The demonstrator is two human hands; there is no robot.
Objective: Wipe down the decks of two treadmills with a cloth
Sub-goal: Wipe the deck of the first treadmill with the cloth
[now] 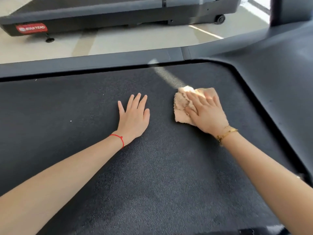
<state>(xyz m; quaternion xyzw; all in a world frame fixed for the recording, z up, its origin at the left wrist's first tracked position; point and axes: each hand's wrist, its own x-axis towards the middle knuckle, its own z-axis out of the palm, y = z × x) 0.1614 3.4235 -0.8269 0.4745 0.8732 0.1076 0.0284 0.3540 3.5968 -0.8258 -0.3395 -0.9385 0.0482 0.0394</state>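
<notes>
Cloth: our right hand (205, 112) presses the soft, light beige terry cloth (182, 106) with flat fingers.
Belt: our left hand (134, 115) rests open-fingered on the grippy black treadmill deck (84, 102).

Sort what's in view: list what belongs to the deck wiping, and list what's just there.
Part of the job: cloth under the right hand; left hand flat on the near treadmill deck; second treadmill behind.

Just there: tiled floor; red label; wheel.
</notes>
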